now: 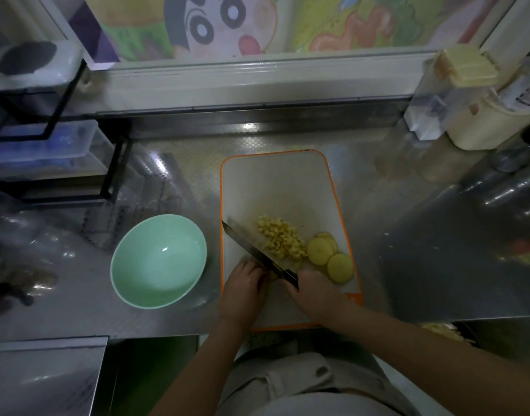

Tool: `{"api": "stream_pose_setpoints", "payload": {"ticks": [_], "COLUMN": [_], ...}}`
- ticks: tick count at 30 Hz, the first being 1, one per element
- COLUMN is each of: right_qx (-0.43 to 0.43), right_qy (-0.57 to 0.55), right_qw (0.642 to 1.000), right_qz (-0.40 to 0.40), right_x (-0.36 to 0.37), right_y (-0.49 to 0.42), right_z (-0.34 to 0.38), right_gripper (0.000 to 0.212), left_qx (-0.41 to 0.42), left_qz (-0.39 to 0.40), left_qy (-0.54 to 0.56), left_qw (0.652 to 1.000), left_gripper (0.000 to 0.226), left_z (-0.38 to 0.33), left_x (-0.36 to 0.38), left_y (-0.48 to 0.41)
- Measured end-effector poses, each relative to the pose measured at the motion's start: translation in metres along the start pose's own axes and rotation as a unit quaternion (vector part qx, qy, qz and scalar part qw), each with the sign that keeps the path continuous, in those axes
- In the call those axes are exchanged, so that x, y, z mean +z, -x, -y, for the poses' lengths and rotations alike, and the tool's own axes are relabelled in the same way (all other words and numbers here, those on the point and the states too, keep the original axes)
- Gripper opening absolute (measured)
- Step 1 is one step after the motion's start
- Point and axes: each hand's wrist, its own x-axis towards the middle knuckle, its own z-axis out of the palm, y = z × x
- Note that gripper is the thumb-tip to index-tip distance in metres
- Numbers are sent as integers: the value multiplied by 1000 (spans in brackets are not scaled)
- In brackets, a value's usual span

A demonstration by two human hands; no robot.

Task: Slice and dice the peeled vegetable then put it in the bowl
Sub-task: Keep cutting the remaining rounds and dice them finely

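You are gripping the knife [251, 247] by its dark handle with your right hand [314, 295], fingers wrapped round it. The blade is angling toward the upper left, so its edge is sitting close beside your left hand [245, 286]. That hand is curling its fingers over a vegetable piece [272, 276], mostly hidden, probably to pin it and keep the fingertips tucked away from the edge. The diced pile [283, 241] is lying mid-frame on the cutting board [275, 181], just right of the blade and out of its way. The round slices [329, 256] are lying overlapped near the board's right edge, not yet diced. The green bowl [158, 261] is standing empty on the counter [408, 205] just left of the board, handy for scraping the dice across.
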Motion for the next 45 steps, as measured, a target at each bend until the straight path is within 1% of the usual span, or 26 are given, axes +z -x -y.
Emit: {"api": "stream_pose_setpoints", "payload": {"ticks": [3,6,9,12,14,15,17,20,22,24,27,29,32,38,42,45], "right_qx": [-3,-14,-34,-18,-20,-27,-35,-30,-24,-20,-28,-32,-33,-30,-24,-24], "right_qy": [-30,-82,-76,-74,-69,-63,-59,-67,-72,-71,-74,-76,-85,-57,-41,-36], "right_qw": [999,996,996,997,997,997,998,997,997,997,997,997,996,998,998,999], "right_qz": [10,32,42,24,23,21,11,0,-6,-10,11,8,15,16,29,23], "right_x": [0,-9,-14,-16,-20,-22,-24,-23,-22,-23,-24,-23,-19,-14,-15,-14], "right_y": [-6,-11,-17,-25,-26,-25,-24,-21,-18,-14,-6,-1,2,3,3,5], "right_z": [-5,-11,-14,-18,-19,-20,-20,-20,-20,-19,-18,-17,-17,-15,-12,-9], "right_gripper": [38,39,39,40,41,42,44,44,44,43,41,42,42,39,41,37], "left_qx": [6,5,0,-7,-14,-21,-39,-60,-73,-95,-133,-142,-125,-101,-109,-110], "left_qz": [3,2,15,33,47,55,61,70,56,52,77,83,90,64,52,42], "left_qy": [-8,-13,-13,-22,-18,-13,-10,-58,-98,-114,-95,-76,-80,-51,-43,-40], "left_qw": [1000,1000,1000,999,999,998,997,994,991,988,984,983,985,992,992,992], "left_gripper": [28,29,28,24,18,19,31,47,51,55,63,62,54,35,31,29], "left_z": [-1,-1,-3,-6,-8,-10,-12,-13,-13,-15,-12,-12,-12,-11,-11,-12], "left_x": [-1,-3,-6,-8,-9,-10,-13,-17,-20,-23,-19,-18,-17,-13,-13,-14], "left_y": [-2,-1,0,-1,0,0,1,4,5,8,12,13,12,11,8,6]}}
